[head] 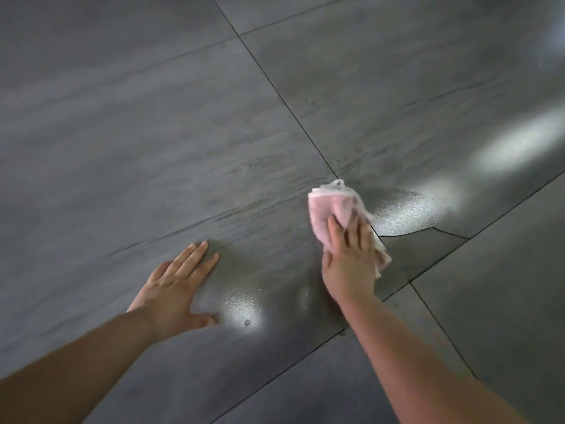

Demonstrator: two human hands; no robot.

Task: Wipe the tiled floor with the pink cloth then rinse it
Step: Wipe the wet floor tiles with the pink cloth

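Right hand (348, 258) is pressing the cloth (333, 206) flat-fingered; left hand (174, 289), fingers straight, is bracing on damp-looking floor (183, 148) and might slip.

1. A bright patch of reflected light (516, 145) is seen at the right edge.
2. A second glare patch (241, 307) is seen low at centre.
3. A small round speck (247, 322) is seen within it.
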